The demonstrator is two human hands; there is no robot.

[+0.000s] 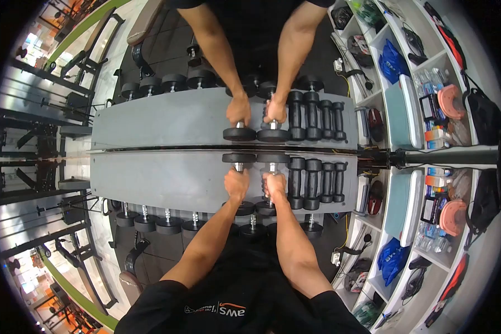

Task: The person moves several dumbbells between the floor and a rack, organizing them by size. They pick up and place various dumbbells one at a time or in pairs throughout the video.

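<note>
My left hand [236, 185] is closed around the metal handle of a black round-headed dumbbell [239, 158], on the grey shelf top. Close beside it, my right hand [275, 184] grips the handle of a second dumbbell [273, 158] of the same kind. Both dumbbells point away from me, their far heads near the mirror; my hands and wrists partly cover the near ends. Just right of my right hand stands a row of several smaller black dumbbells [312, 183] on the same grey shelf [150, 178].
A mirror [161, 119] behind the shelf reflects my arms and the dumbbells. Several more dumbbells [168, 222] line a lower level on the near side. White cubbies [384, 222] at the right hold bottles, a blue bag [391, 261] and boxes. Gym machines [44, 234] stand at the left.
</note>
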